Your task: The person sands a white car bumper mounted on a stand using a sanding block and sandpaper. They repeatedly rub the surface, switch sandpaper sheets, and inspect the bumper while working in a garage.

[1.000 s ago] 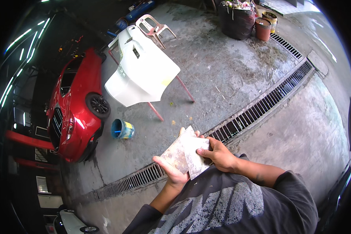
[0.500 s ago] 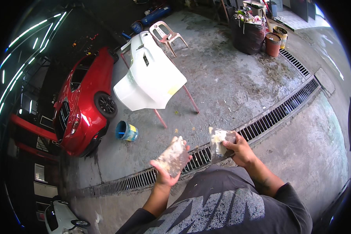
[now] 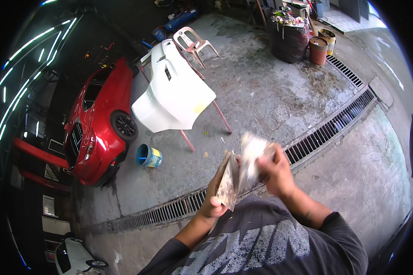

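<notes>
My left hand is closed around the edges of a flat, stained rectangular plate, which it holds tilted nearly on edge. In my right hand is a second flat plate, smeared with whitish paste and blurred by motion. The two plates are close together in front of my shirt; whether they touch, I cannot tell. Beyond my hands a white car bumper rests on a stand with red legs. A small yellowish patch marks its near right corner.
A blue bucket stands on the floor left of the stand, near a red car. A slotted drain grate crosses the floor below my hands. Behind are a plastic chair, a black rubbish bag and a reddish bucket.
My left hand has turned its plate from face-up to nearly on edge and moved right. My right hand has brought its smeared plate closer to it.
</notes>
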Available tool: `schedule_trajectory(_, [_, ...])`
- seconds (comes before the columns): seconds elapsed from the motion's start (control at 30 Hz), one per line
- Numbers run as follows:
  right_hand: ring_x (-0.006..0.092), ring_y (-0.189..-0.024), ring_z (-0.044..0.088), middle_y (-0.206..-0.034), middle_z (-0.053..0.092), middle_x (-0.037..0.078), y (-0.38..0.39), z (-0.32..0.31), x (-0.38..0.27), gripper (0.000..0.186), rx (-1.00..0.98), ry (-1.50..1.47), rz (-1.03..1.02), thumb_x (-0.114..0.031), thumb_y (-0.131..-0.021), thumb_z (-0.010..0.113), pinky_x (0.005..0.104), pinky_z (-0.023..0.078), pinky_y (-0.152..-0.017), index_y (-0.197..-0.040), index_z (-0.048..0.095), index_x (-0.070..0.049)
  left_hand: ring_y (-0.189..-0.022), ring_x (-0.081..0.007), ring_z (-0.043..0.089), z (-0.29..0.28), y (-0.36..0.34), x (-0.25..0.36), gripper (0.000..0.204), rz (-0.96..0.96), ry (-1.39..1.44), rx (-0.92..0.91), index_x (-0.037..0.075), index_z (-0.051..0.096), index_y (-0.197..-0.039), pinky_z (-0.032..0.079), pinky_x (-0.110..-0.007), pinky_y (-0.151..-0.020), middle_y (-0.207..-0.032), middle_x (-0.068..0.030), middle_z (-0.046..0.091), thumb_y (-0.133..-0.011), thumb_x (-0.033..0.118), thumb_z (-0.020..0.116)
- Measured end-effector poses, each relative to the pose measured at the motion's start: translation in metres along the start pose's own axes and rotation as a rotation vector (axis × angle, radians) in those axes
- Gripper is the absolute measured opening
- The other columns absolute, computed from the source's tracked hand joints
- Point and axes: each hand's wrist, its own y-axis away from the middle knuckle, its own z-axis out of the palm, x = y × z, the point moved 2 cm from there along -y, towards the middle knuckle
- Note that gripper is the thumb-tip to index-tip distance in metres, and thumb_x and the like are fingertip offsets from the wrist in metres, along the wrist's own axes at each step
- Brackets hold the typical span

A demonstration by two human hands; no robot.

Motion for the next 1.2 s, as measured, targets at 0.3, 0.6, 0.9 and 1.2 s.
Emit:
schedule_trajectory(0.3, [0.022,-0.114,0.072,-0.124,0.069,0.015,0.004,-0.017,0.012,0.044,0.002,0.026,0.017,-0.011,-0.105,0.077,0.0398,0.063,-0.097,-0.137,0.048,0.0,-0.164,-0.0282,0.034,-0.002,0.004,-0.014,0.155,-0.02,0.051,0.026,-0.002,0.011,-0.175,0.026,-0.045,-0.135,-0.178,-0.0179,0.031,-0.07,0.088,0.082])
schedule_trajectory(0.6, [0.0243,-0.117,0.072,-0.128,0.069,0.016,0.005,-0.021,0.016,0.05,-0.02,0.083,0.026,-0.014,-0.106,0.075,0.0406,0.062,-0.098,-0.142,0.045,0.003,-0.162,-0.0285,0.037,-0.009,0.008,-0.019,0.148,-0.032,0.062,0.026,0.0,0.016,-0.175,0.032,-0.046,-0.132,-0.175,-0.0171,0.037,-0.074,0.086,0.08])
schedule_trajectory(0.9, [0.0179,-0.12,0.069,-0.13,0.07,0.009,0.019,-0.017,0.05,0.049,-0.247,-0.029,0.215,-0.01,-0.103,0.079,0.0397,0.056,-0.107,-0.142,0.052,-0.003,-0.149,-0.024,0.053,-0.041,0.021,-0.039,0.114,-0.11,0.288,0.087,0.007,0.036,-0.169,0.043,-0.044,-0.125,-0.167,-0.0113,0.049,-0.092,0.088,0.057])
schedule_trajectory(1.2, [0.0197,-0.12,0.07,-0.129,0.071,0.008,0.023,-0.013,0.05,0.045,-0.096,-0.143,0.264,-0.008,-0.104,0.076,0.0416,0.058,-0.106,-0.142,0.051,-0.006,-0.114,-0.0224,0.071,-0.058,0.008,-0.035,0.092,0.045,0.052,0.773,0.005,0.025,-0.17,0.061,-0.037,-0.101,-0.127,-0.0148,0.067,-0.095,-0.01,0.078])
